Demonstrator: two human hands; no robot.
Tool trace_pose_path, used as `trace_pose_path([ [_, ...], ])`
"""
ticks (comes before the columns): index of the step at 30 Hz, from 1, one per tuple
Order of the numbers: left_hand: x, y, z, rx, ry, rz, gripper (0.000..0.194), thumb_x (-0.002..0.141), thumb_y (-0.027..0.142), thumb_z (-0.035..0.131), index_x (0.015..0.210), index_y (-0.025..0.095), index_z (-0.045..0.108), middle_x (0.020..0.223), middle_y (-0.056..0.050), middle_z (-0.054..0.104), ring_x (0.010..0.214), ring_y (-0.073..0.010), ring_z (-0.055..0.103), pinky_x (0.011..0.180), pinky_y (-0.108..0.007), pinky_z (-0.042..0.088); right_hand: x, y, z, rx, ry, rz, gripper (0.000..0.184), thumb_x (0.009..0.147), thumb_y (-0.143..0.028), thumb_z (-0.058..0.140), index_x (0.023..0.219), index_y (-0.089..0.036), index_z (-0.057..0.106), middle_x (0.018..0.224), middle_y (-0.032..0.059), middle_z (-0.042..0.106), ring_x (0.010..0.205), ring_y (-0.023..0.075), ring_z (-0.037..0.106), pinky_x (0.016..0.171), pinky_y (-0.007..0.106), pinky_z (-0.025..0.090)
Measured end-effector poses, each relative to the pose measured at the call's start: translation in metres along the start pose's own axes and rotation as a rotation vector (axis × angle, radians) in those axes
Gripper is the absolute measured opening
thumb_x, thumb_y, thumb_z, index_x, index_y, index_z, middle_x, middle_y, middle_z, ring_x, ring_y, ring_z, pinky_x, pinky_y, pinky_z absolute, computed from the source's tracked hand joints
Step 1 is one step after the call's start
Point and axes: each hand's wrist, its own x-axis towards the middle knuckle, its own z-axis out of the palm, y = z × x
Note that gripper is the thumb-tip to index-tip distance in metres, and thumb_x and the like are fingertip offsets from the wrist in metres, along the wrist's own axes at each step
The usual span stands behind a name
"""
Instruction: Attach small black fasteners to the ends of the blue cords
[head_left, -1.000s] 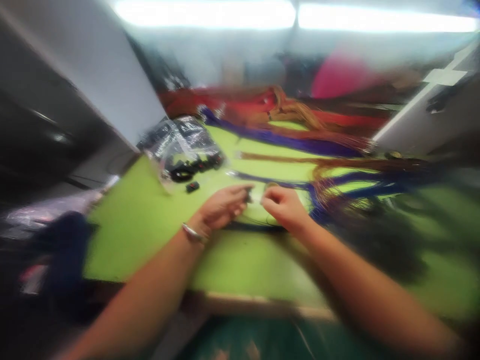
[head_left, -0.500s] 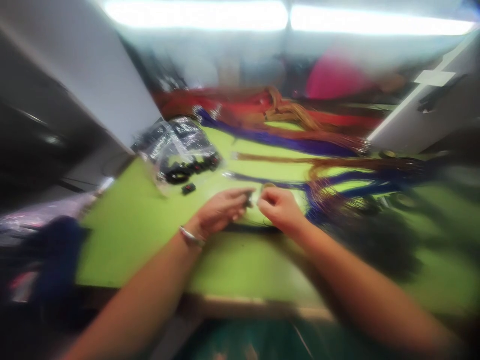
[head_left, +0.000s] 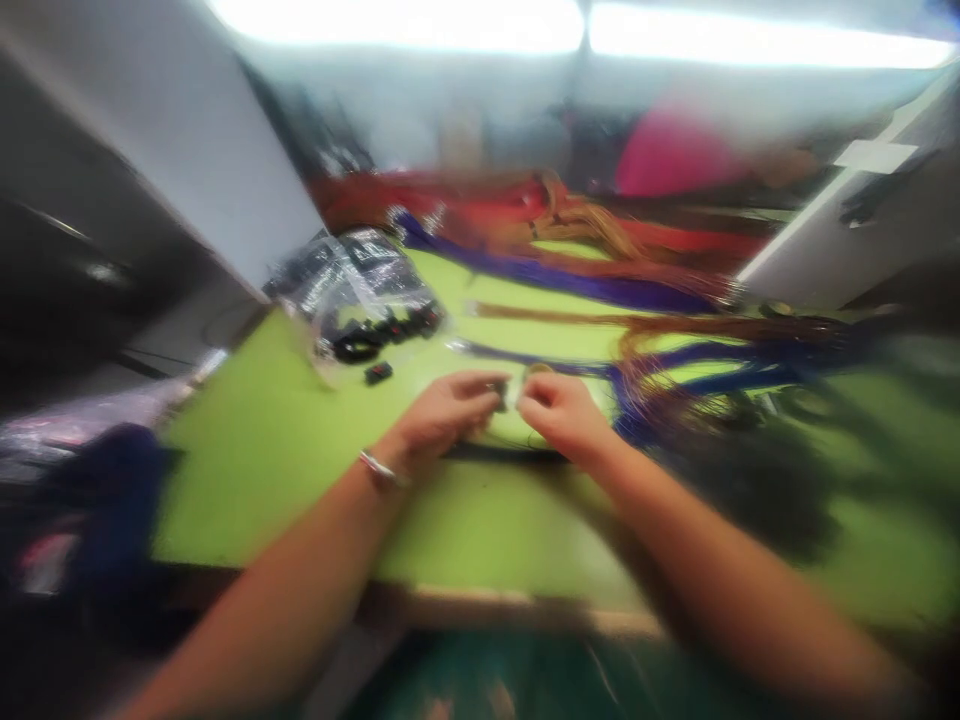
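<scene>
Our left hand pinches a small dark part; at its three o'clock, our right hand's fingers are closed, on what we cannot tell. We seem mid-way through close fingertip work, calling for steady alignment.

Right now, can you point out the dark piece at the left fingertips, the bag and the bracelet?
Dark piece (head_left: 500, 394): head view, on its exposed part, blurred.
Bag (head_left: 386, 280): head view, on its shiny plastic surface.
Bracelet (head_left: 380, 467): head view, on its silvery band.
</scene>
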Motion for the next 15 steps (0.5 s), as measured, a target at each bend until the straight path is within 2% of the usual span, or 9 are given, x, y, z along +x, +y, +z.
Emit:
trace_pose_path([
  [2,-0.0003,0.0013,0.0009,0.008,0.023,-0.019,0.044,0.07,0.032,0.072,0.111,0.017,0.065,0.079,-0.004,0.06,0.054,-0.004,0.045,0.048,-0.017,0.035,-0.0012,0.0018,0.0004,-0.053,0.026,-0.069,0.016,0.071,-0.02,0.05,0.055,-0.017,0.048,0.051,-0.0044,0.045,0.049,0.0073,0.037,0.049,0.019,0.028],
  [5,-0.0002,0.0037,0.0015,0.01,0.049,-0.048,0.042,0.07,0.033,0.072,0.107,0.014,0.067,0.075,-0.004,0.059,0.052,-0.0031,0.042,0.047,-0.017,0.033,-0.0052,0.0043,0.0013,-0.27,0.087,-0.255,0.016,0.076,-0.019,0.049,0.059,-0.017,0.05,0.055,-0.003,0.048,0.051,0.0082,0.037,0.052,0.021,0.027],
  [10,0.0009,0.0032,0.0005,-0.046,0.006,-0.065,0.038,0.071,0.033,0.071,0.103,0.012,0.068,0.072,-0.003,0.056,0.051,-0.0023,0.041,0.045,-0.016,0.029,-0.0093,0.0064,0.0022,-0.615,0.17,-0.516,0.021,0.084,-0.02,0.044,0.065,-0.017,0.053,0.059,0.0011,0.054,0.055,0.0109,0.04,0.055,0.025,0.025],
  [13,0.0019,0.0002,0.0007,-0.068,-0.038,-0.088,0.035,0.072,0.031,0.07,0.099,0.01,0.069,0.072,-0.004,0.056,0.052,-0.0023,0.041,0.046,-0.015,0.03,-0.0091,0.0079,0.0037,-0.647,0.131,-0.552,0.022,0.086,-0.02,0.041,0.069,-0.016,0.055,0.062,0.0029,0.056,0.057,0.0119,0.044,0.056,0.025,0.026],
  [15,0.0025,-0.0017,0.0012,-0.077,-0.047,-0.097,0.032,0.072,0.031,0.07,0.096,0.009,0.069,0.072,-0.004,0.055,0.053,-0.0025,0.04,0.046,-0.015,0.03,-0.0088,0.0089,0.0051,-0.585,0.084,-0.505,0.021,0.086,-0.02,0.041,0.072,-0.016,0.055,0.064,0.0035,0.057,0.057,0.0118,0.044,0.056,0.024,0.028],
])
